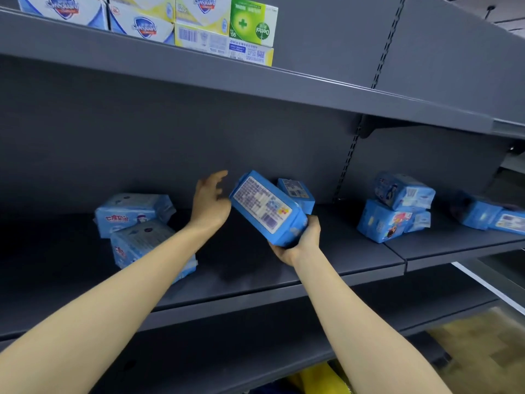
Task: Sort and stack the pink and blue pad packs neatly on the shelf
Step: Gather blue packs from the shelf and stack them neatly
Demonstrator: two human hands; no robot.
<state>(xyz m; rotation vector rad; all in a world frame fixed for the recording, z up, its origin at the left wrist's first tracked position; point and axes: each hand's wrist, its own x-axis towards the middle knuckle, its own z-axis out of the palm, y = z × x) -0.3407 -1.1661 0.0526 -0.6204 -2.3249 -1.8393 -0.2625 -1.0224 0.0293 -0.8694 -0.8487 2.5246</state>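
- Head view: the right hand (pixel 298 243) grips a blue pack (pixel 267 207) from below, tilted, above the shelf (pixel 255 268).
- The left hand (pixel 210 203) is wide with loose fingers, just beside the pack at its 9 o'clock. I cannot tell if they touch.
- A small pack (pixel 297 190) stands at the blue pack's 2 o'clock.
- A left pile (pixel 133 214) of two packs lies at 8 o'clock, and a right pile (pixel 380 223) at 3 o'clock.
- Soap boxes (pixel 199 21) sit one level up at 11 o'clock.
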